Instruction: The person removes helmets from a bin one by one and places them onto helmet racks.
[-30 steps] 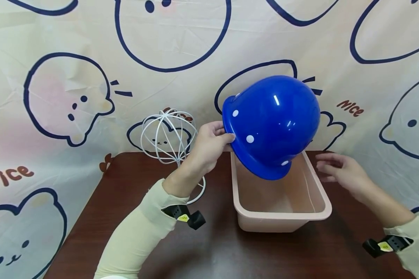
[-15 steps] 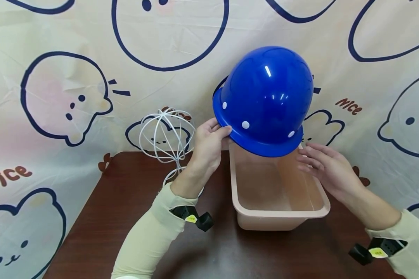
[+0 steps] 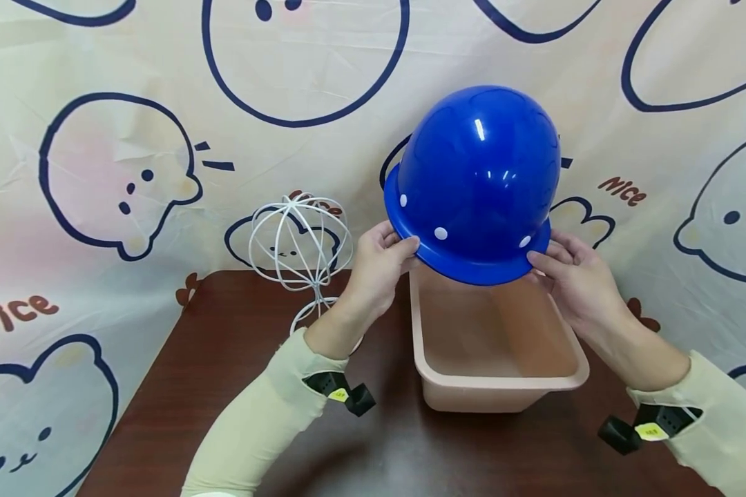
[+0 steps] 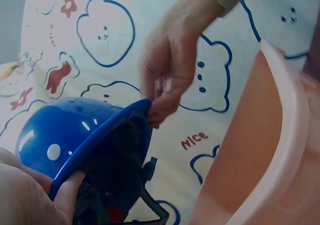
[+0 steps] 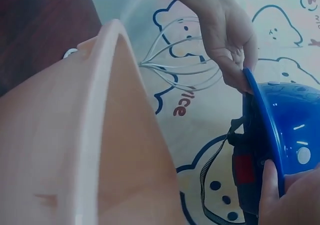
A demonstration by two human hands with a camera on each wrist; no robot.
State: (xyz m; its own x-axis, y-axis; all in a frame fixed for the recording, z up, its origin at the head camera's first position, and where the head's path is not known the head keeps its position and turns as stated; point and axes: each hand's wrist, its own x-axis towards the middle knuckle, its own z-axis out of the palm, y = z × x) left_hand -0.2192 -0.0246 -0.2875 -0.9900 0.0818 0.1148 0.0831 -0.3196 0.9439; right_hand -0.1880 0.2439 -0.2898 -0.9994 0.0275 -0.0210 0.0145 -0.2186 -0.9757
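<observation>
A glossy blue hard hat (image 3: 481,179) with white dots hangs above the back part of a pink plastic bin (image 3: 500,383), dome up and brim toward me. My left hand (image 3: 376,273) pinches the brim's left side, thumb on top. On the right side, my right hand (image 3: 581,283) grips the brim between thumb and fingers. The right wrist view shows the dark inner harness and a loose chin strap (image 5: 205,185) dangling below the hard hat (image 5: 295,125). In the left wrist view, the brim (image 4: 100,140) lies between both hands.
A white wire stand with a round cage top (image 3: 301,241) stands left of the bin, partly behind my left forearm. The dark brown table (image 3: 236,373) meets a cartoon-printed cloth (image 3: 323,159) at the back.
The hard hat has risen and turned from tilted to nearly level. My right hand has moved in from the bin's right side and taken hold of the brim. The left hand kept its grip.
</observation>
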